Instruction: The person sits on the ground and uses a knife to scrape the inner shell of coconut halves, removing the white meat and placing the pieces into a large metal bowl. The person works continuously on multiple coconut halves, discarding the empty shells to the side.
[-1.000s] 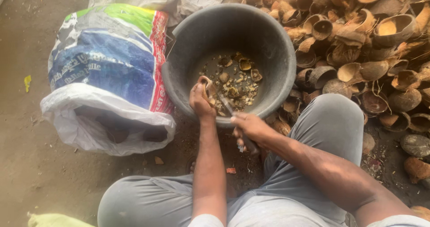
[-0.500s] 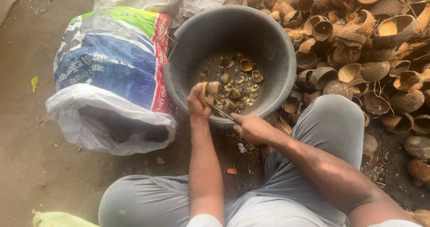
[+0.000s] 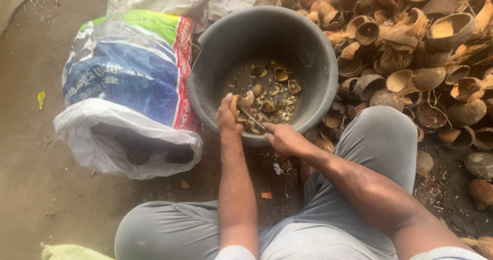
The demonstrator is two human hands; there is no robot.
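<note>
Now our left hand (image 3: pixel 227 117) grips a coconut piece (image 3: pixel 241 103) over the grey tub (image 3: pixel 205 60). Our right hand (image 3: pixel 285 138), fist closed, holds a knife (image 3: pixel 251 120) just right of it.

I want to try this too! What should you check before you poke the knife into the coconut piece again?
1. Left hand has a firm grip on the coconut piece: ok, fingers wrap around it.
2. Right hand holds the knife: ok, hand closed on the handle.
3. Knife tip points clear of the left fingers: cannot tell, the tip is hidden at the piece.
4. Piece is over the grey tub so bits fall inside: ok.
5. Tub has room for more coconut chips: ok, only the bottom is covered.
6. Pile of coconut shells stays clear of the arms: ok, it lies beside the tub.
</note>
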